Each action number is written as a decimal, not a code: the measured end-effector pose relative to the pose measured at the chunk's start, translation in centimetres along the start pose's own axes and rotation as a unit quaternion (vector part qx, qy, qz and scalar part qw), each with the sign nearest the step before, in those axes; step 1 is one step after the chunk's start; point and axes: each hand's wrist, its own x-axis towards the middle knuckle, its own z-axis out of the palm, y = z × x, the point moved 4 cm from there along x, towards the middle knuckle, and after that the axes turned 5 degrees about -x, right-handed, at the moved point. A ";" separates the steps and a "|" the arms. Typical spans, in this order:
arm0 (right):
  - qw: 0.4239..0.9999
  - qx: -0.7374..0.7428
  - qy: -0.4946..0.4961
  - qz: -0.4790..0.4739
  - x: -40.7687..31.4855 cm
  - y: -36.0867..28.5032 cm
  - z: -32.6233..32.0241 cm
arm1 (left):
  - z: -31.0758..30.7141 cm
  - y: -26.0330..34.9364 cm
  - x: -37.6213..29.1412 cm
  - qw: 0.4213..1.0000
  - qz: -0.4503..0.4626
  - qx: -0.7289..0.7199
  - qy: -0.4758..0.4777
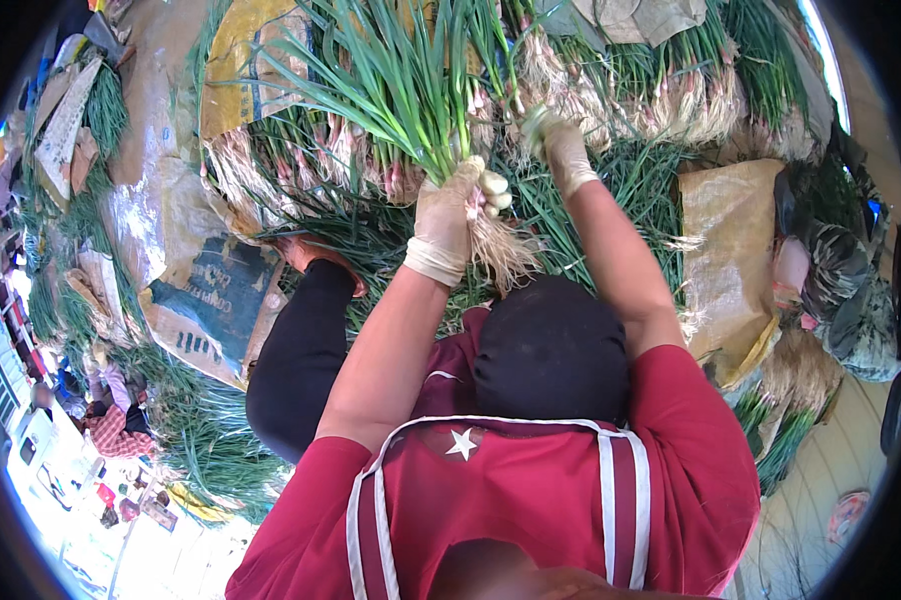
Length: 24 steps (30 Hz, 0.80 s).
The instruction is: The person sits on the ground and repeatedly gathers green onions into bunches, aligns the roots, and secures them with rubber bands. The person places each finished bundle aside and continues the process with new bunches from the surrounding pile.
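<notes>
My left hand [444, 217], in a pale thin glove, grips a bunch of young garlic plants [413, 97] just above the bulbs. The green leaves fan out away from me, and the trailing roots [504, 247] hang towards my lap. White and pinkish bulbs [495, 191] show beside the thumb. Further out to the right, my right hand [563, 150], also gloved, is at the rooted ends [548, 67] of more plants. Its fingertips are blurred and look greenish; whether they hold a stalk cannot be told. Loose green leaves [563, 217] lie beneath both hands.
Rows of rooted garlic plants [690, 97] lie ahead, partly covered by a yellow woven sack [244, 67]. A tan sack [728, 247] lies to the right, a printed sack [218, 300] to the left. Another person [117, 420] sits at far left among leaf piles.
</notes>
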 end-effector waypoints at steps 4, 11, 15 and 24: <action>0.602 -0.708 -0.366 0.047 -6.6 -0.4 1.9 | -2.8 1.4 1.3 1.000 -0.008 0.017 -0.020; 0.968 -0.034 -0.250 -0.012 -6.2 -6.8 7.5 | -5.4 1.3 2.3 0.991 -0.092 0.008 -0.094; 0.912 0.235 -0.330 0.068 -6.0 -5.3 11.9 | -5.9 0.8 2.9 0.982 -0.089 -0.100 -0.135; 0.942 -0.082 -0.324 -0.015 -4.5 -1.8 13.5 | -6.3 0.7 2.8 0.988 0.051 -0.103 -0.106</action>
